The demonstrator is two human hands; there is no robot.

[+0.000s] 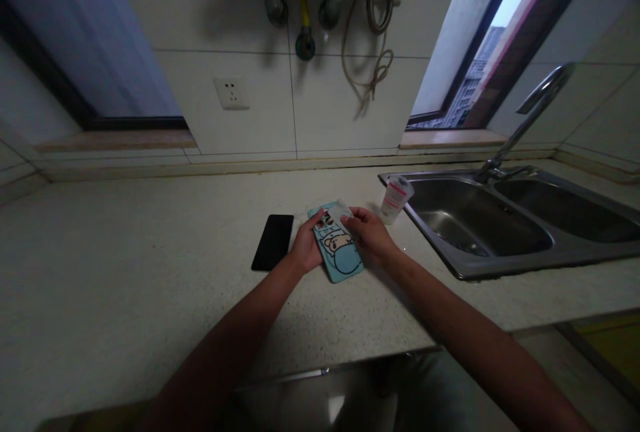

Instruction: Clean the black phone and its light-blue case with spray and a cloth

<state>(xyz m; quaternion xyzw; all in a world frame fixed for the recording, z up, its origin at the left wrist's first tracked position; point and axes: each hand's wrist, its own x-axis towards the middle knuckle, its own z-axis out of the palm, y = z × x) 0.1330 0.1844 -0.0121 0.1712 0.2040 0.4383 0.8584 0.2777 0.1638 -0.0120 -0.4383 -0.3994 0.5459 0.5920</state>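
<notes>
A light-blue phone case with a cartoon figure and camera openings lies tilted just over the counter. Along its left edge, my left hand grips it, thumb near the camera openings. My right hand is closed on a thin, pale wipe or tissue, pressed against the upper right of the case. Whether a phone sits inside the case is hidden. To the left of my left hand, a black phone rests flat, its dark face up. Beyond my right hand stands a clear plastic cup with red print.
A steel double sink with a tall tap is set into the counter on the right. Pipes and a looped cord hang on the tiled wall, near a socket. Windows flank the wall.
</notes>
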